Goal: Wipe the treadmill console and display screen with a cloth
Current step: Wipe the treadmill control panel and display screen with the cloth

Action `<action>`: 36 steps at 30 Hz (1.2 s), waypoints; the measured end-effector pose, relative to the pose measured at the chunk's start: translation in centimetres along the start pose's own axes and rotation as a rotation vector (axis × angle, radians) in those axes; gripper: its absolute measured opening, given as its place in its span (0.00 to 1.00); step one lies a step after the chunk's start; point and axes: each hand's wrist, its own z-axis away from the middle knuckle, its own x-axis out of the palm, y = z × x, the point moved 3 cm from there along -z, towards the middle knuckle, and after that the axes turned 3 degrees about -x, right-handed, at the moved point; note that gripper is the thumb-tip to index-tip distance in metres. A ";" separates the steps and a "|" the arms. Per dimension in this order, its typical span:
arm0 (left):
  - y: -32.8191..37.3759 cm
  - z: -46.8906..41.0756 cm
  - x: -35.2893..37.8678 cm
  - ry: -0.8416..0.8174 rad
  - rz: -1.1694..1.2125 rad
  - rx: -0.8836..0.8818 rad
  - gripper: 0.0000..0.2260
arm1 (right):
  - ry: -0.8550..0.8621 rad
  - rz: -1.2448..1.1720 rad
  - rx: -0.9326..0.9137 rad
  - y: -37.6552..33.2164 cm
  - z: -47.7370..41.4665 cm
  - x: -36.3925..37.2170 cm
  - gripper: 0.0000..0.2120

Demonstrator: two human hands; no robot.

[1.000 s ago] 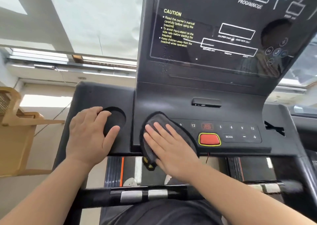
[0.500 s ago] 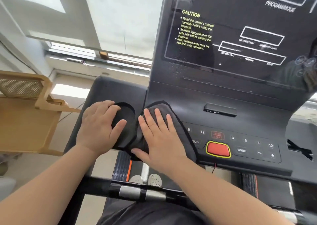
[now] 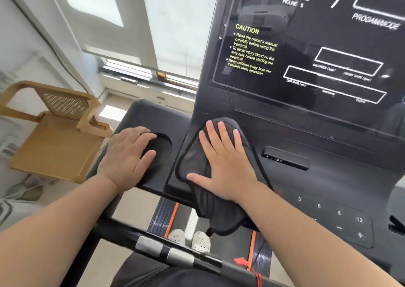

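Here the dark cloth (image 3: 219, 199) lies flat on the left end of the console (image 3: 328, 177), its long axis running from 12 to 6 o'clock with the lower tail hanging off the front edge. The right hand (image 3: 225, 164) presses it down, fingers (image 3: 221, 133) spread and pointing to 12. The display screen (image 3: 306, 56) rises just beyond them, toward 1 o'clock, so this hand is nearer. The left hand (image 3: 127, 157) rests splayed at 9 o'clock over the cup recess (image 3: 162, 146), holding nothing.

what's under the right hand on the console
A dark grey cloth lies flat under the right hand, pressed on the black console. The console surface beneath the cloth is covered, so its state there cannot be seen.
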 end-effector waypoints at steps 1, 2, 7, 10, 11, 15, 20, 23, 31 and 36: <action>0.0 0.0 -0.1 -0.002 -0.002 -0.003 0.25 | 0.018 -0.010 -0.016 -0.7 -1.1 -0.1 0.49; 0.0 0.0 -0.1 -0.004 -0.008 -0.005 0.25 | 0.027 -0.019 -0.031 -1.3 -1.9 -0.1 0.48; 0.2 0.0 -0.2 -0.016 -0.028 -0.032 0.26 | -0.041 -0.034 -0.198 -3.6 0.6 1.2 0.44; 0.1 -0.2 -0.1 -0.026 -0.019 -0.043 0.27 | -0.052 0.078 -0.349 -2.3 4.4 2.5 0.41; 0.0 -0.2 -0.1 -0.031 -0.011 -0.043 0.27 | -0.047 0.086 -0.337 -1.2 5.0 2.4 0.41; -0.5 -0.2 0.2 -0.032 0.057 -0.047 0.28 | -0.026 0.045 -0.088 2.1 3.2 1.0 0.45; -0.8 -0.6 -0.3 -0.004 0.167 -0.087 0.26 | 0.110 0.133 0.025 -0.5 -3.8 -0.3 0.46; 0.0 -1.3 -1.2 0.025 0.228 -0.082 0.25 | 0.191 0.229 0.046 -0.6 -6.5 -2.2 0.46; 7.1 -6.9 -6.0 0.107 0.514 0.016 0.25 | 0.367 0.124 0.489 1.0 -3.8 -4.4 0.50; 10.2 -10.3 -8.4 0.072 0.800 -0.023 0.23 | 0.528 -0.014 0.666 3.2 -4.5 -6.0 0.49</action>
